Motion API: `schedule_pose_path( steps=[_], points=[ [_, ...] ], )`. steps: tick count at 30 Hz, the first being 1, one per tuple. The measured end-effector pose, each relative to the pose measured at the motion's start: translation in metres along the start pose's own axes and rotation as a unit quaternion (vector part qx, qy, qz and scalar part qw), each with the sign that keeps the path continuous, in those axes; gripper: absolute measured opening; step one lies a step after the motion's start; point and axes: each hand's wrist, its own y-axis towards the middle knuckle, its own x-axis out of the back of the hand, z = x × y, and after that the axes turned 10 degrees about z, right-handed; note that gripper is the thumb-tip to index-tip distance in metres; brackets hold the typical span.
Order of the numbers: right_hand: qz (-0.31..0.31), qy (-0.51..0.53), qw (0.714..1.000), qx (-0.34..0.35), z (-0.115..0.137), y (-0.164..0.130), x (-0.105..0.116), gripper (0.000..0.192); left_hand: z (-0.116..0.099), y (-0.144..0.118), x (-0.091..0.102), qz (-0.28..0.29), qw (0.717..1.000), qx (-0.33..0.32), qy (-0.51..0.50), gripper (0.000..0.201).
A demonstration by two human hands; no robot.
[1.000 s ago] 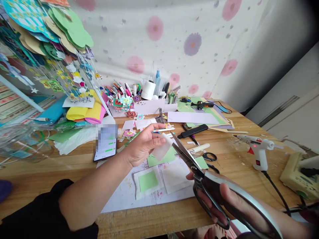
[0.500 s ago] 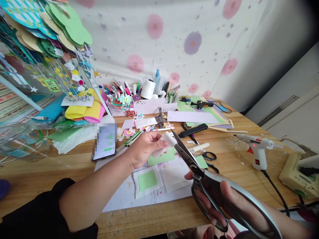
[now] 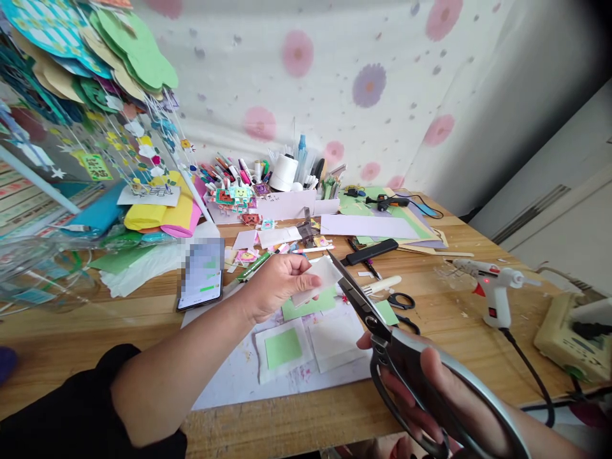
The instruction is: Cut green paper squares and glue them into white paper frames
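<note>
A person's left hand [image 3: 277,284] pinched a small white paper piece [image 3: 319,277] above a cluttered wooden desk [image 3: 86,331], thumb on top and fingers closed beneath it, while the right hand [image 3: 430,395] gripped the looped handles of large steel scissors [image 3: 382,331]. The blades stood slightly parted, their tips meeting the paper's right edge. Directly below, a white sheet [image 3: 229,376] lay on the desk and carried a white square with a green centre [image 3: 283,347], a plain white square [image 3: 337,338] just beside it, and a green slip [image 3: 310,305] under the raised paper. A phone [image 3: 203,273] lay to the left of the left hand, its screen blurred. Small black scissors [image 3: 401,299] and a black-handled knife [image 3: 371,251] rested beyond the blades, and a white glue gun [image 3: 492,287] stood well to the right, a red light showing on it, its cord trailing toward the desk's front edge. Pens and a white spool [image 3: 283,172] crowded the back of the desk against a flowered wall, with coloured paper cut-outs [image 3: 95,70] hanging at the upper left.
</note>
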Motion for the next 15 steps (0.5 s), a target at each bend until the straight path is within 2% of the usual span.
schedule_pose_path(
  steps=[5,7,8,9,11,12,14,15],
  points=[
    [-0.052,-0.026,0.998,0.025,0.005,0.006,0.005,0.056,0.001,0.001,0.000,-0.009,1.000,0.016,-0.018,0.033],
    [-0.104,-0.129,0.986,0.003,0.014,0.006,0.017,0.057,0.002,0.001,0.000,-0.005,0.999,0.031,-0.040,0.032],
    [-0.142,-0.215,0.966,-0.023,0.019,0.005,0.025,0.056,0.003,0.002,0.000,-0.002,0.998,0.037,-0.047,0.032],
    [-0.193,-0.313,0.928,-0.060,0.025,0.003,0.034,0.054,0.003,0.002,-0.001,-0.002,0.998,0.042,-0.052,0.031],
    [-0.291,-0.494,0.810,-0.120,0.036,-0.003,0.056,0.048,0.004,0.003,-0.001,-0.010,0.997,0.047,-0.059,0.031],
    [-0.320,-0.557,0.754,-0.139,0.040,-0.007,0.066,0.044,0.004,0.003,-0.001,-0.017,0.997,0.047,-0.062,0.031],
    [-0.319,-0.645,0.678,-0.150,0.044,-0.015,0.085,0.040,0.004,0.003,-0.002,-0.035,0.996,0.042,-0.065,0.030],
    [-0.306,-0.674,0.655,-0.150,0.045,-0.018,0.092,0.038,0.004,0.004,-0.002,-0.043,0.996,0.038,-0.067,0.030]
  ],
)
